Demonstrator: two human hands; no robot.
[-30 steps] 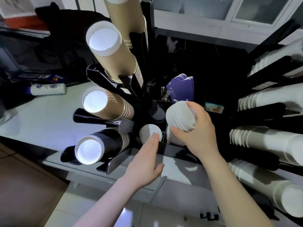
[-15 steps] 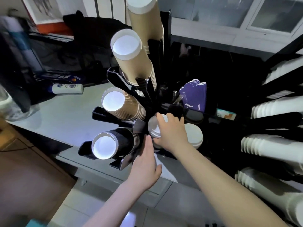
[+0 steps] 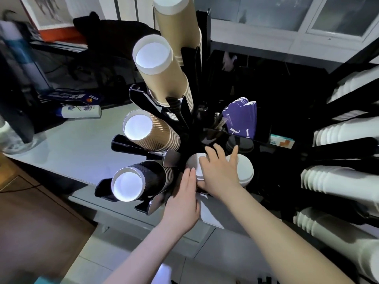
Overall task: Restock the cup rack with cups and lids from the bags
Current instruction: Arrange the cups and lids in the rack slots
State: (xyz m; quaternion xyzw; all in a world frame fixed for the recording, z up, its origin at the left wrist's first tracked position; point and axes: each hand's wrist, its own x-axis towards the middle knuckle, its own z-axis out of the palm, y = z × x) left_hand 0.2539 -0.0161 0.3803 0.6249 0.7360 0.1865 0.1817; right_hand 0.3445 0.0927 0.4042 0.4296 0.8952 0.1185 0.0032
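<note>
A black cup rack (image 3: pixel 147 148) stands on the counter and holds stacks of paper cups: tan ones (image 3: pixel 162 70) high up, ribbed brown ones (image 3: pixel 151 132) in the middle and black ones (image 3: pixel 139 179) lowest. Two stacks of white lids sit in the rack's bottom slots, a left stack (image 3: pixel 194 162) and a right stack (image 3: pixel 245 170). My right hand (image 3: pixel 220 171) lies flat on top of both, fingers spread. My left hand (image 3: pixel 184 197) rests flat against the rack's front, fingertips beside the left lid stack. No bags are in view.
More rows of white lids (image 3: pixel 340 183) fill black holders at the right. Purple sleeves (image 3: pixel 243 117) stand behind the lid stacks. A white tube (image 3: pixel 82 111) lies on the white counter (image 3: pixel 78 148) at the left. A brown cabinet top (image 3: pixel 37 218) is at the lower left.
One second ago my right hand held a stack of white lids above the rack. The stack now sits in the right slot, and my right hand has spread flat over both stacks.
</note>
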